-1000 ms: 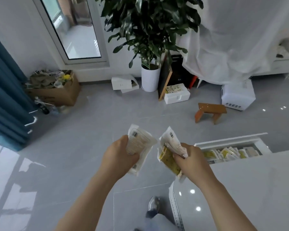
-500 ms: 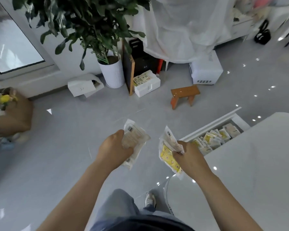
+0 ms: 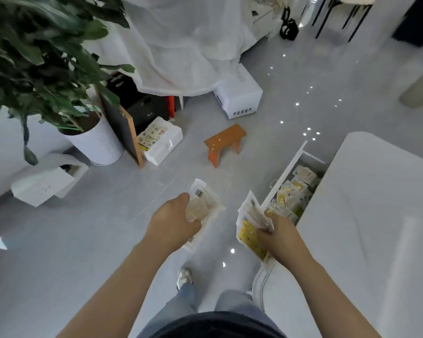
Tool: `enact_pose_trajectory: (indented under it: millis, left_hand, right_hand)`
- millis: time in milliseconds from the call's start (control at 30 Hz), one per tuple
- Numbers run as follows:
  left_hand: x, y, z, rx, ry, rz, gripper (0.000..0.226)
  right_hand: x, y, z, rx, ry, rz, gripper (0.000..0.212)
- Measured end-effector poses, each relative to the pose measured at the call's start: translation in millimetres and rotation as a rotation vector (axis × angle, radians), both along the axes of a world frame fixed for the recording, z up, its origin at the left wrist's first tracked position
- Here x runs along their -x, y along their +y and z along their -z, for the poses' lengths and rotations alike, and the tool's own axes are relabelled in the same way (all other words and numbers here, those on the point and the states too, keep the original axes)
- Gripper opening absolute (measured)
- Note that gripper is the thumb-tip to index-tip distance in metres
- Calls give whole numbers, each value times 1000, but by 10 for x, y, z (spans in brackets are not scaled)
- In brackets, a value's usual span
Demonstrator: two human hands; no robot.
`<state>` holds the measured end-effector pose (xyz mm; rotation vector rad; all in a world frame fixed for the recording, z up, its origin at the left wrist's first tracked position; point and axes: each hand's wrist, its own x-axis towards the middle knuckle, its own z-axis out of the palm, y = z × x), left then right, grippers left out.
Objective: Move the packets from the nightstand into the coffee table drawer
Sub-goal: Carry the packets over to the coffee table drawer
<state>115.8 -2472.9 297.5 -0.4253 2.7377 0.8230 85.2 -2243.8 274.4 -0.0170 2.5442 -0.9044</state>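
**Two handfuls of packets at the open drawer**

The drawer (image 3: 287, 170) stands pulled out from the white coffee table (image 3: 376, 215). Stored packets (image 3: 294, 191) cover most of what shows of its inside. The right hand (image 3: 279, 236) hangs just beside the drawer's near end, fingers curled tight round a sheaf of packets (image 3: 248, 228), white ones fanned on top and a yellow one below. The sheaf's top corner overlaps the drawer's front panel in this view; whether it touches, I cannot tell. The left hand (image 3: 171, 225) is farther from the drawer, over the floor on the side away from the table. Its thumb and fingers are wrapped round a pale packet (image 3: 204, 203) with a barcode facing up. It may hold more than one, but the edges are too blurred to count. The nightstand is not in view.

The step in hand looks like the delivery. To do it well, bring the right-hand sheaf over the front panel first, since it is nearer the drawer. Lower it onto the stored packets and only then loosen the fingers, so the slippery sleeves do not fan out and spill to the floor. Laying it flat where the pile sits lowest should let the drawer close. The left hand can follow once the right is out of the drawer. An orange stool (image 3: 224, 142) sits on the floor beyond the drawer, out of the way.
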Motion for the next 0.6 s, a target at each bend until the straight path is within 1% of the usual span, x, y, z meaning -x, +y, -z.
enact_pose_trajectory:
  millis: [133,200,267,367,533,600]
  left_hand:
    - [468,-175,48,-17,-19,138,29]
    - [690,-189,91,-33,-26,196,23]
    - [916,-165,138,-54,-37,245,22]
    - [1300,-76,180,-37,-48,345,25]
    - [1975,185,194,-7,-47,426,27]
    - [2221,313,193,11,-55,478,28]
  right_hand:
    - [145,-146,-14,46,-12,142,29]
    - [220,-145,1,40,-9,204,30]
    - [323,-115,32,10,-15,262,29]
    - [530,-47,120,-18,-30,341,32]
    - [939,135,269,35,-39,450,29]
    - [1101,222,281,30,-28,473,33]
